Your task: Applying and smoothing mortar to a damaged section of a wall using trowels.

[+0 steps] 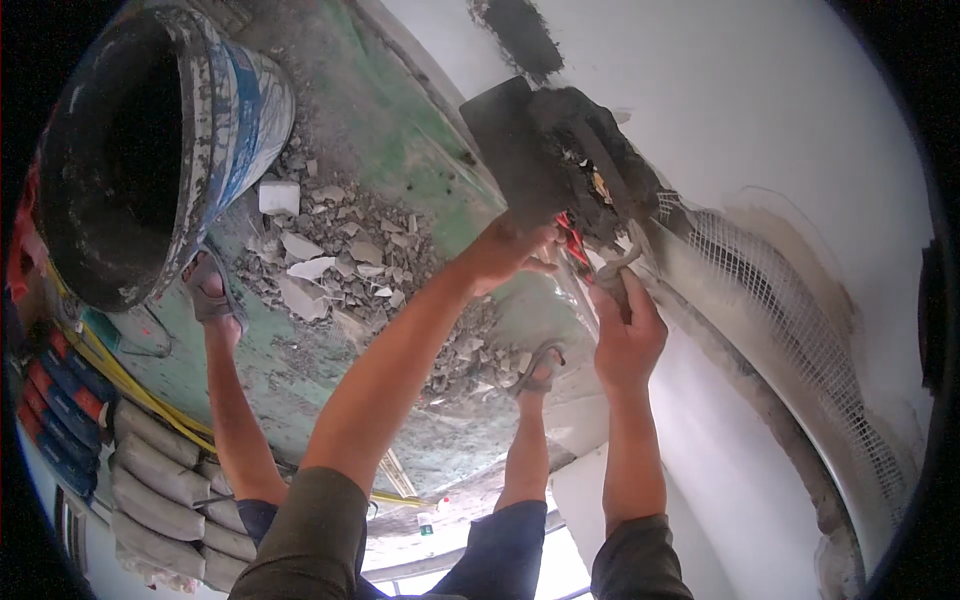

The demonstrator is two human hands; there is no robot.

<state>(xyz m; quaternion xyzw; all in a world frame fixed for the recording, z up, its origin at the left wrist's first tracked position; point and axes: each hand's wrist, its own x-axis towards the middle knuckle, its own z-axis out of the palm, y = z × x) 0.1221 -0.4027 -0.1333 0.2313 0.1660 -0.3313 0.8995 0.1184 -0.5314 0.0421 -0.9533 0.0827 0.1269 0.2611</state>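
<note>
My left hand [507, 252] is at the lower edge of a dark, flat rectangular plate [500, 130] and appears to grip it; part of its fingers is hidden. The plate lies against a rough dark-grey patch [585, 115] on the white wall. Just right of my left fingertips, red wires [573, 240] hang by a broken opening in that patch. My right hand [628, 335] is closed, fingers up, around a small grey-brown piece [622, 278] that looks coated in mortar. Its exact kind does not show. The piece is close to the wires and the opening.
A large mortar-stained bucket [240, 110] lies tilted at upper left. Broken rubble [335, 250] covers the green-sheeted floor [390, 150] around my sandalled feet. Stacked grey sacks [160, 490] and a yellow hose [130, 375] are at lower left. White mesh [770, 275] runs along the wall's edge at right.
</note>
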